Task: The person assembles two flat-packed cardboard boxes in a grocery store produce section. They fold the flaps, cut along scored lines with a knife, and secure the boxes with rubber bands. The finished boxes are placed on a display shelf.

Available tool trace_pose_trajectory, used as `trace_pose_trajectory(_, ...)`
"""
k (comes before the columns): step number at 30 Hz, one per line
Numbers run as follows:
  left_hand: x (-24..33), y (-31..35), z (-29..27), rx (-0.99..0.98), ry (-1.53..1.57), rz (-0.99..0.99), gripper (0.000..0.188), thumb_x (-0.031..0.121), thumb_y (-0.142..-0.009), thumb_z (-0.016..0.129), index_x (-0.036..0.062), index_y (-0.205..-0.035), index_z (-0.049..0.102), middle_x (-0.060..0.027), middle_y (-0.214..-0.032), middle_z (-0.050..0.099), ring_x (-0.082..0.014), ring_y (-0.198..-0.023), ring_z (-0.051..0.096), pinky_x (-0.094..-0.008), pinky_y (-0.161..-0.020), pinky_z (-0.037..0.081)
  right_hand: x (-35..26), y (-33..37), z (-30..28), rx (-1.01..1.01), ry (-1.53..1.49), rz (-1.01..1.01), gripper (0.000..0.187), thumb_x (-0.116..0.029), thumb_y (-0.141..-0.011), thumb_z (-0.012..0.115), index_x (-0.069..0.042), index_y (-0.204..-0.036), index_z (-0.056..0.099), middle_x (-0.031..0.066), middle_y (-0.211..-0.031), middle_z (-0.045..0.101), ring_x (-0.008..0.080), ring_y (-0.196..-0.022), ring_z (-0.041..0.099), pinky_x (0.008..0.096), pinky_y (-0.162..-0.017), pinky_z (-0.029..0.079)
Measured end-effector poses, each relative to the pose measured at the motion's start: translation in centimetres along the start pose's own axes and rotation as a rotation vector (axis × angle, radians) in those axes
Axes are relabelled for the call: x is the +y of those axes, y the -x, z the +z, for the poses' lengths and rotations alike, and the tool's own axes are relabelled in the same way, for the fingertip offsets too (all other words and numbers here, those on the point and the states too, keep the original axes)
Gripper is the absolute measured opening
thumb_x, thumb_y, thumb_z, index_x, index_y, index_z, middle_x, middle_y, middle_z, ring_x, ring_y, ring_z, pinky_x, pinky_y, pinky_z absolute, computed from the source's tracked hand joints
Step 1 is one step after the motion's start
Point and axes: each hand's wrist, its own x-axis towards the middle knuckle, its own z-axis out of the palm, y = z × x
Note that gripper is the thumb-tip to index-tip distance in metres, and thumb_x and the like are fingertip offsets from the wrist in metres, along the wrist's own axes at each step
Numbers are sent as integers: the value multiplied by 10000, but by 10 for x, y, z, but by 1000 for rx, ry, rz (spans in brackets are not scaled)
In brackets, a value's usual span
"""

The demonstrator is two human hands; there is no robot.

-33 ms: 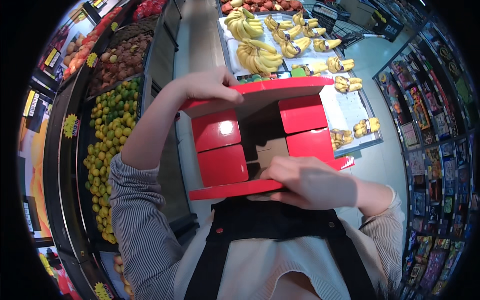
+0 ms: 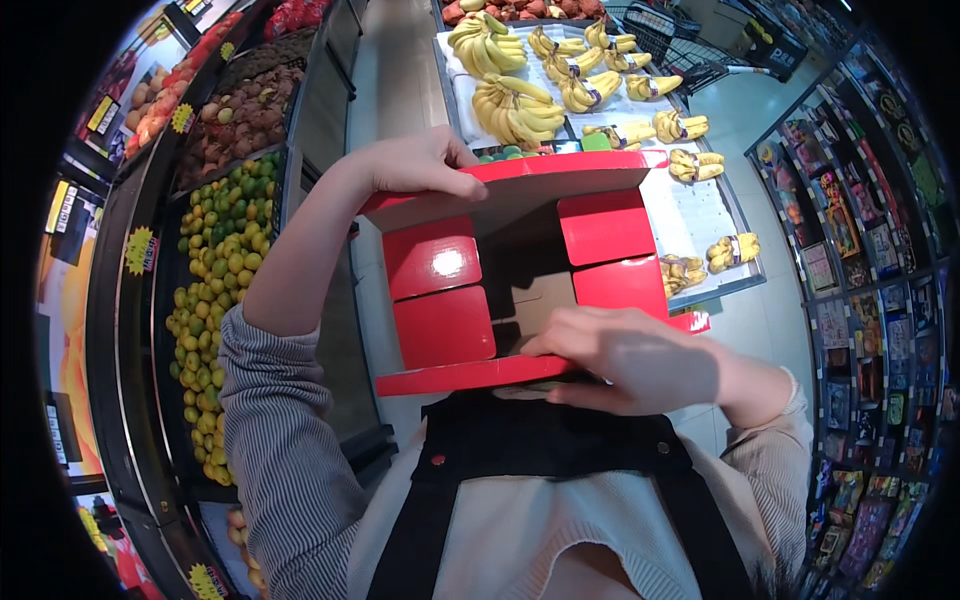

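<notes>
A red cardboard box [image 2: 430,325] is held up in front of my chest with its top open. Red flaps lie at its left and right ends, and plain brown cardboard shows inside. My left hand [image 2: 425,168] is closed on the left part of the box's far panel, some of its fingers hidden behind it. At the near panel, right of centre, my right hand [image 2: 625,360] pinches the edge. Its fingers reach over the inner side, while the thumb stays outside. The box's underside is out of sight.
Beyond the box stands a low white display table [image 2: 690,230] with bunches of bananas [image 2: 515,110]. Along the left run bins of green-yellow citrus [image 2: 225,260] and brown produce [image 2: 250,115]. Shelves of packaged goods [image 2: 870,310] line the right. A shopping cart [image 2: 675,40] stands at the far right.
The box's near edge has risen very slightly, and my right hand has shifted a little to the right with its grip kept. My left hand stays on the far panel.
</notes>
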Motion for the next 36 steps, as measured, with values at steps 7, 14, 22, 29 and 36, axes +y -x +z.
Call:
trace_pose_trajectory(7,29,9,37,81,-285,105,433,365,-795,681,-50,-916,700,-178,-694,659,-232,-628,630,-379,-619,508,67,-34,-44,-332,-286,247,193,-120,-961,624,6,-1076,713,149,-1086,715,275,-1008,685,340,-892,533)
trace_pose_trajectory(14,35,13,70,519,-694,409,333,307,-819,682,48,-1029,689,-160,-879,693,-309,-816,678,-415,-713,540,119,-58,-20,-529,122,-188,359,-139,-849,639,-25,-1187,675,214,-1158,675,379,-1194,571,423,-1048,446)
trace_pose_trajectory(22,47,44,137,345,-819,827,147,102,-817,625,-4,-918,610,-133,-841,622,-271,-817,649,-368,-675,541,87,-72,-7,-1049,377,280,402,-333,-865,627,-54,-1148,686,213,-1052,707,398,-979,667,456,-873,514)
trace_pose_trajectory(29,40,14,132,-141,-496,291,443,386,-989,527,-33,-1082,637,-233,-902,688,-406,-909,664,-480,-811,528,90,-56,-3,-1074,421,89,371,-357,-898,572,-32,-1031,693,225,-977,707,420,-948,667,471,-824,519)
trace_pose_trajectory(36,-33,10,111,45,-728,580,554,467,-966,567,-7,-697,669,-171,-682,644,-350,-674,612,-446,-679,510,93,-41,-24,-428,343,-486,193,-210,-784,626,-18,-789,613,118,-725,640,333,-698,623,414,-623,465)
